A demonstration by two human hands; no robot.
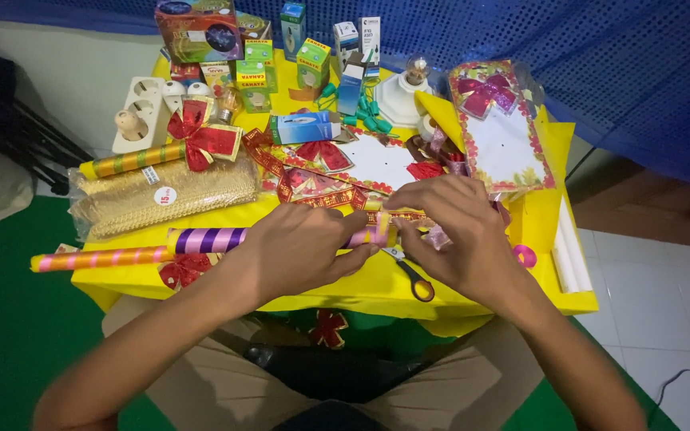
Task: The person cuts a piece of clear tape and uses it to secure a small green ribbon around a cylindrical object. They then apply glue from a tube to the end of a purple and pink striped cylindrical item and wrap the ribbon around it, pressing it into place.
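Note:
My left hand (301,247) is wrapped around a purple and pink striped roll of wrapping paper (205,239) lying across the yellow table (361,291). My right hand (457,231) pinches the roll's right end (382,229), fingers pressed on a yellow and pink bit there. Black scissors with orange handles (414,279) lie just below the hands, near the table's front edge. A pink and orange striped roll (93,258) sticks out to the left.
A gold ribbon packet (165,195), a green and gold roll with a red bow (193,144), gift cards with bows (505,140), small boxes (257,72), a white socket strip (139,112) and a bulb holder (409,88) crowd the table. White rolls (570,251) lie at right.

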